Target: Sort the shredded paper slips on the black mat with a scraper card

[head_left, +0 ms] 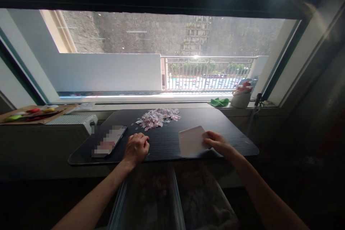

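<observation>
My right hand (pixel 217 143) grips the right edge of a plain white card (pixel 191 140), thumb on top, tilted just above the dark tabletop (pixel 167 147). Curled on the table near its front edge is my left hand (pixel 137 146), its fingers folded under; whatever they hold, if anything, is hidden. A loose heap of small pale pink and white paper scraps (pixel 157 118) lies at the back middle of the table, beyond both hands. To the left of my left hand rests a phone (pixel 113 141), its screen partly blurred out.
Past the table runs a window sill with a green cloth (pixel 219 102) and a white pot (pixel 241 99) at the right. A white ridged box (pixel 72 119) and cardboard with coloured items (pixel 35 113) stand left. Below the table's front edge are clear plastic bins (pixel 151 197).
</observation>
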The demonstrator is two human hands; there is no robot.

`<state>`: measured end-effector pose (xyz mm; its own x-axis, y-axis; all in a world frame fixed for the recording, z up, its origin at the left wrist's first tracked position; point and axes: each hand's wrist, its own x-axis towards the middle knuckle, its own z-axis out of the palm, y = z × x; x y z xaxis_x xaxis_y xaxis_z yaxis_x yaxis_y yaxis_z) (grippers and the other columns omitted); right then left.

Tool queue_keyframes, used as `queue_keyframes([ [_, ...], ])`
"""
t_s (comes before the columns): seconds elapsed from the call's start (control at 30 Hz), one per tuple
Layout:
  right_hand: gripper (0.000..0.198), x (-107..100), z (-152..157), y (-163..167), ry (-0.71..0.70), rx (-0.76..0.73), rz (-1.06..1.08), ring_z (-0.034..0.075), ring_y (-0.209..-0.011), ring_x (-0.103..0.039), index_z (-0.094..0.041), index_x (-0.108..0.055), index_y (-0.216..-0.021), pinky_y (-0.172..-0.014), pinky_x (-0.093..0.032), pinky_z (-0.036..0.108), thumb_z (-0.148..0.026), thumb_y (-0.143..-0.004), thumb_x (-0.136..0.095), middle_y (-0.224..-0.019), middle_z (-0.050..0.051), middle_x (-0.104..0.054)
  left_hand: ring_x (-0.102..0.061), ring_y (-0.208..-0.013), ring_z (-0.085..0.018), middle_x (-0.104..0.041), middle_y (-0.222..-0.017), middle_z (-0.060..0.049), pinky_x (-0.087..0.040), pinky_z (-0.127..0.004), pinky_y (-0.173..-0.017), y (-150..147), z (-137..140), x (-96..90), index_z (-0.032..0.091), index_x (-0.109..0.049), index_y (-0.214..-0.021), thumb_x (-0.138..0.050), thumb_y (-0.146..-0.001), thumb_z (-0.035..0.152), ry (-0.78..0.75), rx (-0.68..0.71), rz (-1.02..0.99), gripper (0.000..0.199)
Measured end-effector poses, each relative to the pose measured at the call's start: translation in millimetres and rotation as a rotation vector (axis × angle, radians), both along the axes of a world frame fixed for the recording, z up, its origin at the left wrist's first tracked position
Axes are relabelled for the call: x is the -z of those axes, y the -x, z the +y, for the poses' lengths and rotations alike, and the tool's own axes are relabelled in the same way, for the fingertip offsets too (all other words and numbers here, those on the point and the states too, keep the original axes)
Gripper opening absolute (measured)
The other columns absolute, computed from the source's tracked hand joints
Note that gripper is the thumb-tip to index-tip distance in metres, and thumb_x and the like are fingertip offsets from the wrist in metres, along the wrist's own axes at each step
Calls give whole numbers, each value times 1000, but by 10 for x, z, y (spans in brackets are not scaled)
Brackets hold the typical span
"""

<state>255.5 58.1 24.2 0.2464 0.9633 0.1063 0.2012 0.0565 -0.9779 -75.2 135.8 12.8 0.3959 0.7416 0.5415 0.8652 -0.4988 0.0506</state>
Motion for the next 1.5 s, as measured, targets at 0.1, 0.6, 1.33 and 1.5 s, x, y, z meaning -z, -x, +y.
queue_keyframes([
  [0.1,23,-35,-3,-128,-42,170,-5,15,-58,-61,-16,-62,-80,-47,-46,22,-27,-60,-62,-68,1,-68,-57,-83,-23,-65,-84,-7,-41,-39,-81,-1,9,9,17,-66,-83,-42,-79,17,8,1,0,24],
  [0.6,17,147,-140,550,-66,323,-673,25,-73,-67,-21,-58,-83,-60,-43,29,-36,-79,-50,-71,6,-69,-57,-83,-23,-64,-83,-7,-40,-40,-81,2,23,36,17,-66,-82,-44,-79,17,-1,6,-21,23],
  [1.33,35,113,-190,1283,-287,-27,-1064,20,-82,-66,-14,-56,-109,-71,-49,27,-6,-80,-37,-92,9,-71,-58,-90,-21,-64,-90,-6,-43,-35,-80,113,117,-8,20,-66,-85,-42,-79,16,67,-90,-311,25],
  [1.5,34,-18,-22,1754,-237,-131,-1086,20,-85,-65,-13,-57,-107,-76,-47,26,-2,-81,-37,-91,10,-69,-56,-95,-23,-63,-92,-6,-42,-36,-82,298,190,-76,20,-66,-88,-43,-77,15,29,-176,-316,26],
])
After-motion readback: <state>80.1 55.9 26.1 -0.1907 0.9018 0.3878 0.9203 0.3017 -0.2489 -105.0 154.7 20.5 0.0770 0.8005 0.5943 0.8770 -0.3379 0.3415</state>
